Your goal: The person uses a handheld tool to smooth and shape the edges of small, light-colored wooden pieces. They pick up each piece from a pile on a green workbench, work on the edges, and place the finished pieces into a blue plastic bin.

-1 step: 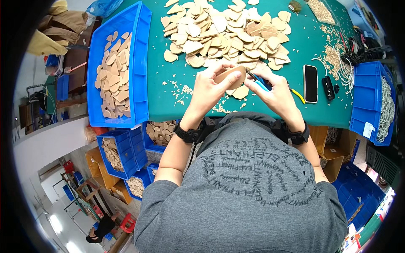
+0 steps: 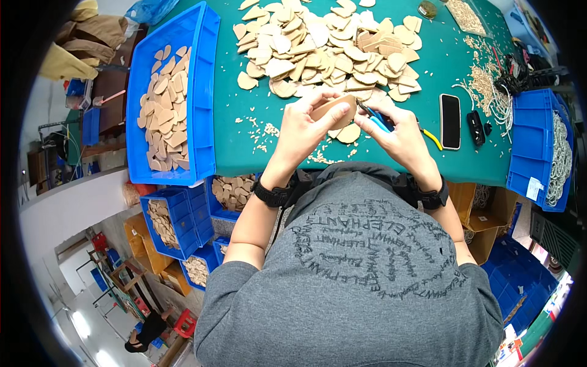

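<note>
My left hand [image 2: 310, 122] grips a flat tan half-round piece [image 2: 343, 115], thumb along its face and fingers behind it. My right hand [image 2: 394, 134] is closed round blue-handled pliers [image 2: 380, 122]; their jaws meet the edge of the piece, though the exact contact is too small to make out. Just below, more loose tan pieces [image 2: 348, 134] lie on the green tabletop [image 2: 244, 156]. Beyond both hands spreads a big heap of similar pieces [image 2: 330, 52], rounded and overlapping.
A blue bin [image 2: 205, 92] of tan pieces stands at the left. To the right lie a yellow-handled tool [image 2: 433, 140], a phone [image 2: 450, 122] and a small black object [image 2: 474, 127]. Another blue bin [image 2: 531, 144] holds pale cord-like loops. Small scraps [image 2: 263, 134] litter the table.
</note>
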`<state>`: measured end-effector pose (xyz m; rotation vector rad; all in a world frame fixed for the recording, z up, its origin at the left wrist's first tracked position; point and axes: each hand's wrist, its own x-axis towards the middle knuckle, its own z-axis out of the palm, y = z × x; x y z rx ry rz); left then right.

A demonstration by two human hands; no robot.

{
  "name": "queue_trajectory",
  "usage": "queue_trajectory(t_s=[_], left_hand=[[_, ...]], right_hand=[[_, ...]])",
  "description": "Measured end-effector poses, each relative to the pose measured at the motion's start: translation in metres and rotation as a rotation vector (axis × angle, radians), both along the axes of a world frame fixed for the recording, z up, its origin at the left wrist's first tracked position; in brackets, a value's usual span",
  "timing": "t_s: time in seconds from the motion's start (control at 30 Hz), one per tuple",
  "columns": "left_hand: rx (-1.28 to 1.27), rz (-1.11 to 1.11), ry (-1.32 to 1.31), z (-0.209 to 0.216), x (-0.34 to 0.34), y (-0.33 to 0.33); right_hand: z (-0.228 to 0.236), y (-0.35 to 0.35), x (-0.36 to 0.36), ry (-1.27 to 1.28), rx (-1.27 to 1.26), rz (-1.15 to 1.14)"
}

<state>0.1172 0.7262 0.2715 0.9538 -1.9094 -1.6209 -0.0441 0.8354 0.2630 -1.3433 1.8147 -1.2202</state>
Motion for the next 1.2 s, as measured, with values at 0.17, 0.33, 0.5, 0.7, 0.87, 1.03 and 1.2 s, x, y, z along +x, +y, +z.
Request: queue_trajectory(t_s=[0.17, 0.33, 0.5, 0.7, 0.87, 1.03, 1.2], left_hand=[[-0.057, 0.003, -0.012, 0.001, 0.001, 0.002], [-0.045, 0.020, -0.007, 0.000, 0.001, 0.004], [-0.051, 0.015, -0.028, 0.002, 0.001, 0.004], [-0.047, 0.007, -0.016, 0.001, 0.001, 0.004], [-0.101, 0.023, -0.039, -0.001, 0.001, 0.005], [-0.135, 0.021, -0.027, -0.001, -0.001, 0.006], [-0.111, 0.007, -0.043, 0.001, -0.001, 0.005]], right_hand=[[0.000, -0.002, -0.002, 0.011, 0.033, 0.030], [-0.001, -0.002, -0.001, 0.000, 0.008, 0.024], [-0.005, 0.000, -0.001, 0.001, 0.044, 0.007], [-0.007, 0.001, -0.004, -0.034, 0.071, 0.018], [-0.007, 0.001, -0.005, -0.033, 0.059, 0.036], [-0.010, 0.001, -0.003, -0.064, 0.047, 0.008], [0.000, 0.000, -0.001, -0.072, 0.141, 0.000]])
